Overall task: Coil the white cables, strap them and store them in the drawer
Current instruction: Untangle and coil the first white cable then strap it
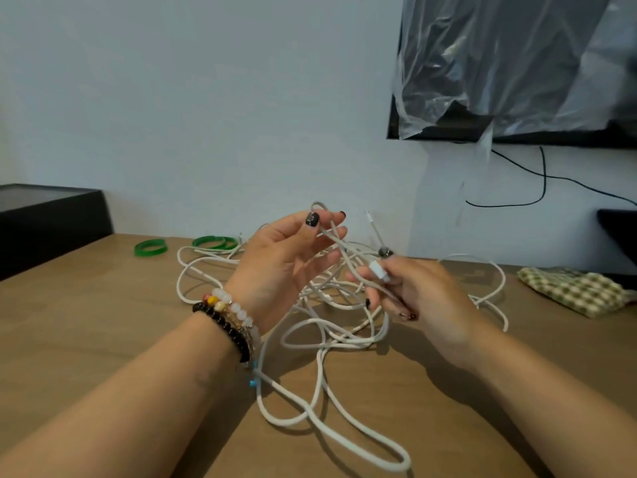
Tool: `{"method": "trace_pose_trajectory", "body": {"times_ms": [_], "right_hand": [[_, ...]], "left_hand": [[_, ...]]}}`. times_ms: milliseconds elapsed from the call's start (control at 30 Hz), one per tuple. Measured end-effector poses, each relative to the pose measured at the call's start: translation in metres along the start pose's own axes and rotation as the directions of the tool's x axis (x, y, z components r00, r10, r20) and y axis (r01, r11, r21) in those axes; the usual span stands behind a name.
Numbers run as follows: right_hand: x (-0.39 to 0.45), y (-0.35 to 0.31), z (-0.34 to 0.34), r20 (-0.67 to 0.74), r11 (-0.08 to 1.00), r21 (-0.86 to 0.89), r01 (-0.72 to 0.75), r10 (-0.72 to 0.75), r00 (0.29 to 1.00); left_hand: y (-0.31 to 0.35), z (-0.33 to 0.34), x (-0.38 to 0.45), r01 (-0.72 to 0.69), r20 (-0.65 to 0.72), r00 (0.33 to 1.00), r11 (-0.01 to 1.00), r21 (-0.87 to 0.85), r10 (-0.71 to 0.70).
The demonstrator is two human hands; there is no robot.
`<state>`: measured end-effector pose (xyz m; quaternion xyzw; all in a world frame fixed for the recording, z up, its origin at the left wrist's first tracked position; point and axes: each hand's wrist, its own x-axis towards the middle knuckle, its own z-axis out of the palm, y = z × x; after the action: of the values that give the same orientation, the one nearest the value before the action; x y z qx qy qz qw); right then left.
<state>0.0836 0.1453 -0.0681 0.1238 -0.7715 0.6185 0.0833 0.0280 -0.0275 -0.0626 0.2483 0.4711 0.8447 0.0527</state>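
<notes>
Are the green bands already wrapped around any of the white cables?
No, the green bands lie loose on the table at the far left, while the white cables sprawl uncoiled in a tangle beside them.

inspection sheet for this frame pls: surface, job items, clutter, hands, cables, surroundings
Surface: wooden table, brown, against a pale wall.
Job's things: white cables in a loose tangle, none coiled; green bands at the back left, unused; no drawer seen.
Clutter: checked cloth at the right edge.
Grippers: left hand pinches a cable loop, held up; right hand grips a cable near its plug.
Cables: white ones trail off both hands onto the table; black wire hangs on the wall.
Surroundings: black box at left; screen under plastic sheet on the wall.
</notes>
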Motion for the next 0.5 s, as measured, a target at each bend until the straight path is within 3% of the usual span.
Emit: {"method": "trace_pose_trajectory", "body": {"times_ms": [100, 233, 367, 500], "right_hand": [[0.0, -0.003, -0.001, -0.061, 0.992, -0.115, -0.056, 0.049, 0.997], [-0.003, -0.004, 0.002, -0.062, 0.991, -0.132, -0.038, 0.03, 0.998], [-0.002, 0.0, 0.008, -0.072, 0.978, -0.209, -0.009, -0.006, 0.997], [-0.002, 0.003, 0.013, -0.116, 0.961, -0.271, 0.048, -0.082, 0.99]], "left_hand": [[0.0, 0.004, -0.001, -0.026, -0.014, 1.0, 1.0, 0.017, 0.027], [-0.003, 0.005, -0.001, -0.046, -0.053, 0.998, 0.999, -0.002, 0.045], [-0.01, 0.004, 0.0, 0.011, -0.101, 0.995, 0.998, -0.059, -0.017], [-0.014, 0.006, -0.002, 0.082, -0.077, 0.995, 0.981, 0.178, -0.069]]}}
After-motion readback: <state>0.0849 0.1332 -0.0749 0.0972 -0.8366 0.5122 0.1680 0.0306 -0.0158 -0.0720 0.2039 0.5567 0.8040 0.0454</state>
